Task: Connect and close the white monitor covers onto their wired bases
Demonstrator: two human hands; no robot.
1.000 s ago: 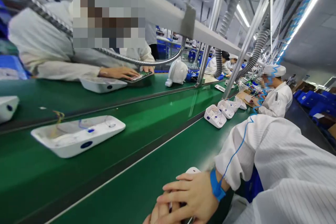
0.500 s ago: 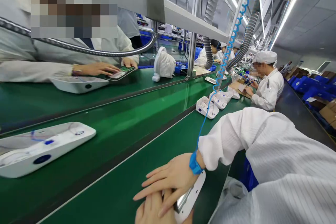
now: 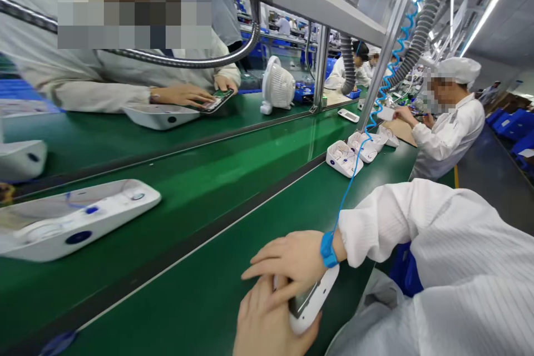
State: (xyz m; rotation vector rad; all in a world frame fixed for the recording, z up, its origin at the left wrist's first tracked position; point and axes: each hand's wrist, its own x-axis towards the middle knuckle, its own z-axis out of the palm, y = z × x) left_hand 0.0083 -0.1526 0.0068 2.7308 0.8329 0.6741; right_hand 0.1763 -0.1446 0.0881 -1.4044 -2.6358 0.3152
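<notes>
A white oblong casing piece with a dark, glossy screen point(image 3: 311, 314) lies low over the green bench near its front edge. My left hand point(image 3: 265, 317) is wrapped round its near end, the thumb along the lower side. Across the top of the piece and over my left fingers lies my right hand point(image 3: 292, 258), its fingers stretched out to the left. A blue wrist strap point(image 3: 329, 250) with a coiled cord circles my right wrist. Both hands cover much of the piece, so what lies under my right palm is hidden.
On the green belt point(image 3: 217, 186) at left sits an open white housing point(image 3: 112, 214) with wires. Several similar housings point(image 3: 344, 158) stand farther along the bench. A co-worker's hands point(image 3: 183, 94) hold a circuit board opposite; another person point(image 3: 450, 122) works at right. A white fan point(image 3: 277, 86) stands across the belt.
The view has shifted, so my hands and the piece appear farther right. My right fingers are closer together over the piece. A dark blue blurred thing now shows at bottom left.
</notes>
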